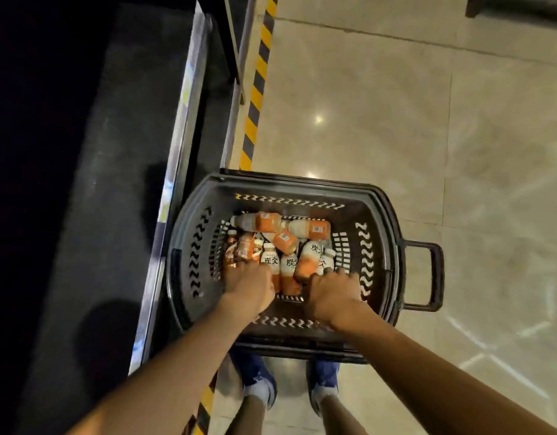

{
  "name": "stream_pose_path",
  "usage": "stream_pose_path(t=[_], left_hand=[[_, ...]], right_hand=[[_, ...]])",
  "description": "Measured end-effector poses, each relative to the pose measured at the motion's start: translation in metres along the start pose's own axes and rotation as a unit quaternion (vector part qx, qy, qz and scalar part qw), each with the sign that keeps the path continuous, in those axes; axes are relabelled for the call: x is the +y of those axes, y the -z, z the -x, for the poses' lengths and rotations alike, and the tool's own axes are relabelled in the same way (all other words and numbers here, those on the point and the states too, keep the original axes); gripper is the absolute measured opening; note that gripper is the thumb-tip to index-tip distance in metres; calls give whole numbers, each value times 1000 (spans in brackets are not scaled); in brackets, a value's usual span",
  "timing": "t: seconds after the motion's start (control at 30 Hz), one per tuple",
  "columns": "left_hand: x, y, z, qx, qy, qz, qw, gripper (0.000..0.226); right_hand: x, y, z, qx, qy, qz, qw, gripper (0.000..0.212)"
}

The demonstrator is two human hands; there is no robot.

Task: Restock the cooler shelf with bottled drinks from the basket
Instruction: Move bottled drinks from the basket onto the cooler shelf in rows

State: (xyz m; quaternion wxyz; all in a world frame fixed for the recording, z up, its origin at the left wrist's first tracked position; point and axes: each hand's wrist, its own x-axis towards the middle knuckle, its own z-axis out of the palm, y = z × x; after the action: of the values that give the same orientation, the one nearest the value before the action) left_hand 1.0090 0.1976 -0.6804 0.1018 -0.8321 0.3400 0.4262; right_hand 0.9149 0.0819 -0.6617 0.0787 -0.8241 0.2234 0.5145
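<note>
A dark plastic basket [377,246] stands on the floor in front of my feet, holding several small bottles [305,229] with orange and white labels, most lying on their sides. Both my hands reach down into it. My left hand [248,285] has its fingers curled round the bottles at the left side of the pile [244,249]. My right hand [332,293] curls over the bottles at the right [324,262]; its fingertips are hidden. The cooler [120,171] runs along the left, dark, with its shelf out of sight.
The cooler's pale front rail [176,146] runs right beside the basket's left side. A yellow-and-black hazard stripe [258,80] marks the floor along the cooler. Tiled floor [427,136] spreads to the right. The basket's pull handle [427,277] sticks out to the right.
</note>
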Motion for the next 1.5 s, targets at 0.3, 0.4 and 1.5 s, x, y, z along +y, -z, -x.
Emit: stream_pose_path(t=[0.3, 0.4, 1.5], left_hand=[[-40, -104, -169, 24, 99, 68, 992, 31], [-53, -132, -217, 72, 148, 106, 981, 51], [66, 157, 200, 87, 93, 647, 752, 33]], right_hand=[[-4, -118, -202, 18, -131, -337, 932, 52], [-8, -139, -251, 37, -172, -430, 885, 79], [66, 85, 222, 171, -15, -672, 721, 77]])
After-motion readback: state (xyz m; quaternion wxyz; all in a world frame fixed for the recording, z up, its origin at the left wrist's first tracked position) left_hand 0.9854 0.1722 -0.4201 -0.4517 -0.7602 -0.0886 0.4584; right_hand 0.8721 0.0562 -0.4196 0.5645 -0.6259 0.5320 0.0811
